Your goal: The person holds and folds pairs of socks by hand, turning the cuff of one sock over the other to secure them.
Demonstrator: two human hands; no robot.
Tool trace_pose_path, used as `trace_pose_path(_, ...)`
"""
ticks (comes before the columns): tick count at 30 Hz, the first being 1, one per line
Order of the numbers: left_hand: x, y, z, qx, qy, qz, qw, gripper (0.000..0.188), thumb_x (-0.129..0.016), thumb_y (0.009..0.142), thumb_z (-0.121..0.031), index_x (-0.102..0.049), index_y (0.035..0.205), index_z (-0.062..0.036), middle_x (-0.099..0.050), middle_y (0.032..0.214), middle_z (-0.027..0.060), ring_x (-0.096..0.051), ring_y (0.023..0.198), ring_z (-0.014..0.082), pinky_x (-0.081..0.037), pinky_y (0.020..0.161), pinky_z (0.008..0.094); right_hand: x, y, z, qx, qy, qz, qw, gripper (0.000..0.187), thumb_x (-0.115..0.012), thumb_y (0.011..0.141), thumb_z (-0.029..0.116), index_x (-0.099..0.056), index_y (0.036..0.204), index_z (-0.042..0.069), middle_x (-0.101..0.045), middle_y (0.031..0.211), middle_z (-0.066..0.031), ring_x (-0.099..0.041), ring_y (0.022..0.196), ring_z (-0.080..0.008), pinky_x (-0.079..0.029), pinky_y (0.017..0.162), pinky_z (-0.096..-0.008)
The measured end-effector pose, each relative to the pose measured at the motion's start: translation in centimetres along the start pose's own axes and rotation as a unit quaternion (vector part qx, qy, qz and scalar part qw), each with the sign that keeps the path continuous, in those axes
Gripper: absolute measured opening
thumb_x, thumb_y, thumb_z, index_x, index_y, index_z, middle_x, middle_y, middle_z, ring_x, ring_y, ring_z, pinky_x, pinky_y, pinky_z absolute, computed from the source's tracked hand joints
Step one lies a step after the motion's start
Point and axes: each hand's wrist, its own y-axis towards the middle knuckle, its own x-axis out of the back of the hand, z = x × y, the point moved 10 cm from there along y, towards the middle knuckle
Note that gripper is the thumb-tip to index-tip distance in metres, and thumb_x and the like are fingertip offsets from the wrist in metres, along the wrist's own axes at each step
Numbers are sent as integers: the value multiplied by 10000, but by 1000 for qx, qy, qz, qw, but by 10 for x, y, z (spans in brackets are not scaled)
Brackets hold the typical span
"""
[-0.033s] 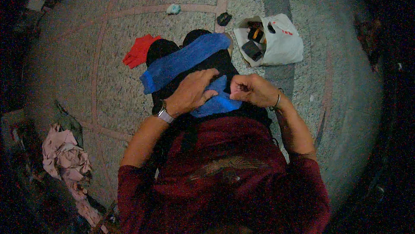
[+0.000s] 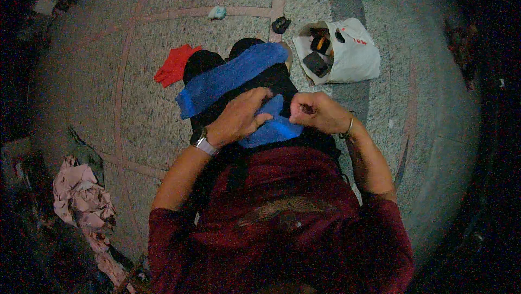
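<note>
A long blue sock (image 2: pixel 233 77) lies slantwise across my black-clad thighs, with a lighter band at its left end. Closer to my waist, a second blue cloth piece (image 2: pixel 266 134), similar in knit, is bunched in my lap. My left hand (image 2: pixel 242 114) lies over this second piece, thumb spread away from the fingers. At the cloth's right edge, my right hand (image 2: pixel 320 112) is closed with its fingertips pinched together. Whatever is between those fingertips is too small or hidden to make out.
A white bag (image 2: pixel 355 49) lies on the paved floor at the right, dark items showing in its mouth. Beyond my knees are a red cloth (image 2: pixel 176 65), a pale crumpled bundle (image 2: pixel 217 12) and two dark lumps (image 2: pixel 281 24). Pinkish crumpled cloth (image 2: pixel 81 191) lies at left.
</note>
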Motion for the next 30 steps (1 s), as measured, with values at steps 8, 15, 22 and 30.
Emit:
trace_pose_path(8,70,-32,35,112,-74,-266,955,311,-622,900,-257,-490,1046,-15,-576,1005,85,-550,871,212,-445,755,302,-16,10,18,147,-73,-17,986,106,-627,874,137,-595,935,57,-552,784,25,-501,708,-69,-433,627,-225)
trace_pose_path(15,140,-86,69,210,-346,-450,796,267,-638,892,-199,-522,1076,-43,-574,882,11,-529,712,98,-452,628,247,98,-31,-22,11,62,-279,958,160,-591,906,161,-640,999,40,-585,808,29,-518,740,-59,-441,638,-226)
trace_pose_path(22,118,-92,72,240,-429,-359,793,172,-619,906,-184,-565,1015,-63,-587,855,-23,-542,649,64,-442,547,198,118,-49,-21,-13,26,-299,954,186,-586,903,153,-659,1007,17,-639,854,1,-551,789,-73,-462,694,-234)
trace_pose_path(30,92,-74,52,237,-476,-360,767,242,-618,912,-241,-555,1042,-48,-590,888,18,-575,743,117,-493,674,269,94,-44,-38,8,-243,-252,937,148,-609,861,103,-642,984,27,-617,913,-83,-595,829,-194,-478,731,-304)
